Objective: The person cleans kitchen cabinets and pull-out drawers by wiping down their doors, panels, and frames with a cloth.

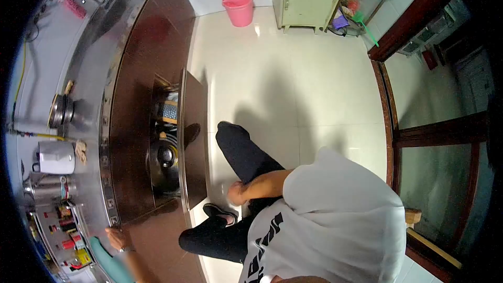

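Note:
My left hand (pixel 116 238) rests at the steel counter's front edge (pixel 112 215), its fingers curled over it, with a band at the wrist. Close beside that forearm lies a smooth teal thing (pixel 105 259). My right hand (pixel 237 193) is loosely closed beside my dark-trousered leg (pixel 246 152), with nothing visible in it. In front of my knees a brown drawer (pixel 195 141) stands pulled out. Inside it are a round dark pan or lid with a knob (pixel 167 156) and a perforated metal piece (pixel 169 111). Neither hand touches the drawer.
On the counter stand a white appliance (pixel 55 158), a metal pot (pixel 61 110) and a rack of bottles and jars (pixel 65 238). Across the tiled floor are a pink bucket (pixel 239 9) and a pale green cabinet (pixel 309 0). A dark-framed glass door (pixel 435 136) lies behind me.

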A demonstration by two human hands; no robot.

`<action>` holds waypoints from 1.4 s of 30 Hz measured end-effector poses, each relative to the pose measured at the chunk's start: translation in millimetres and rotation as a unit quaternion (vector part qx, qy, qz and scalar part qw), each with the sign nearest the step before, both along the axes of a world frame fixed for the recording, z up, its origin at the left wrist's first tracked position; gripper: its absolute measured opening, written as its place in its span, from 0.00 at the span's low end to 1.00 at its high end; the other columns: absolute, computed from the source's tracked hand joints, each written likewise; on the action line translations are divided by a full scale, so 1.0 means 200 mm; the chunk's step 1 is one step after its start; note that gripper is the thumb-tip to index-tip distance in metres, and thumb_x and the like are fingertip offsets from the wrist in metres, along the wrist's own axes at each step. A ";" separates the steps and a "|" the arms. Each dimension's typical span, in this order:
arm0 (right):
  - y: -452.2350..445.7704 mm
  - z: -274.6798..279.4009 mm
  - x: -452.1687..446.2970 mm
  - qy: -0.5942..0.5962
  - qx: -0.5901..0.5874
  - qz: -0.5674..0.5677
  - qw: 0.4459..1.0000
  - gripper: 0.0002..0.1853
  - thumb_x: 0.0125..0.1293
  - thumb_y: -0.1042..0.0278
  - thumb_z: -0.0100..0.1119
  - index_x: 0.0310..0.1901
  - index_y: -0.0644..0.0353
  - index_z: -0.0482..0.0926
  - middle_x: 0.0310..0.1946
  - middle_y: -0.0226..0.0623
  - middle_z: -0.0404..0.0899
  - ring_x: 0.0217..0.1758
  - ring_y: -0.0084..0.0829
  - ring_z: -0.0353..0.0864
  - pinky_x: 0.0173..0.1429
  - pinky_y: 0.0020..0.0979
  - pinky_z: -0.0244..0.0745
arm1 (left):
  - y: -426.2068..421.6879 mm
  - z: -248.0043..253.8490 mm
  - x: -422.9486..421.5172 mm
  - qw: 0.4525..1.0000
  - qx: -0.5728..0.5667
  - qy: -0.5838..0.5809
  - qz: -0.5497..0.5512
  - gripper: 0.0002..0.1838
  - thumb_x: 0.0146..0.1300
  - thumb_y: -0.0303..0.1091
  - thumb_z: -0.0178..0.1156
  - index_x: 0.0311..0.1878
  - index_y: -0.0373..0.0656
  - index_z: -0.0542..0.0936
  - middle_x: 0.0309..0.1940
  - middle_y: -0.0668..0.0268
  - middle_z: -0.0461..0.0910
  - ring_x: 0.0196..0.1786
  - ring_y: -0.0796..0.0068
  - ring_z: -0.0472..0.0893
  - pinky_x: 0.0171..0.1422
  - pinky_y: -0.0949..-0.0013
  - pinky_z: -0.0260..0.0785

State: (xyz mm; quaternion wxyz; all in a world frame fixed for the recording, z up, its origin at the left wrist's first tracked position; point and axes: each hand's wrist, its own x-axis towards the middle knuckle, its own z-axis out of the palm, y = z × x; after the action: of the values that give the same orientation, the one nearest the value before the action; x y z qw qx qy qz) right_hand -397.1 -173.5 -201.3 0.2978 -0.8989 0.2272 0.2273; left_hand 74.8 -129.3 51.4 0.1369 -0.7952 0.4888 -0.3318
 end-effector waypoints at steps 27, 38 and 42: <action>0.08 -0.37 0.07 -0.086 -0.010 -0.010 0.996 0.16 0.49 0.64 0.55 0.38 0.60 0.83 0.39 0.47 0.82 0.40 0.44 0.81 0.42 0.47 0.75 | 0.07 -0.01 0.03 0.974 0.199 -0.108 0.025 0.28 0.62 0.51 0.52 0.57 0.39 0.73 0.52 0.57 0.77 0.50 0.64 0.79 0.48 0.63 0.73; -0.05 0.18 -0.05 0.023 0.032 -0.046 0.998 0.17 0.51 0.62 0.53 0.38 0.65 0.81 0.39 0.52 0.80 0.44 0.47 0.80 0.50 0.43 0.74 | -0.13 0.41 -0.30 0.988 0.028 0.129 0.080 0.33 0.63 0.65 0.42 0.43 0.39 0.74 0.26 0.48 0.80 0.31 0.48 0.80 0.34 0.52 0.72; -0.06 0.12 -0.05 -0.020 0.055 -0.063 0.996 0.17 0.50 0.62 0.54 0.40 0.63 0.80 0.38 0.51 0.80 0.43 0.49 0.79 0.51 0.43 0.73 | -0.11 0.38 -0.22 0.985 -0.056 0.145 0.071 0.29 0.65 0.60 0.42 0.35 0.42 0.78 0.24 0.48 0.79 0.31 0.47 0.80 0.34 0.52 0.72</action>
State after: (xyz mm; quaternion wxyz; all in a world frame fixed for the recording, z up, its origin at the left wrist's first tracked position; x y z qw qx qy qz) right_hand -407.6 -185.0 -177.9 0.3648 -0.8694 0.2644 0.2026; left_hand 31.1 -151.2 126.5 0.0427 -0.8738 0.4264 -0.2298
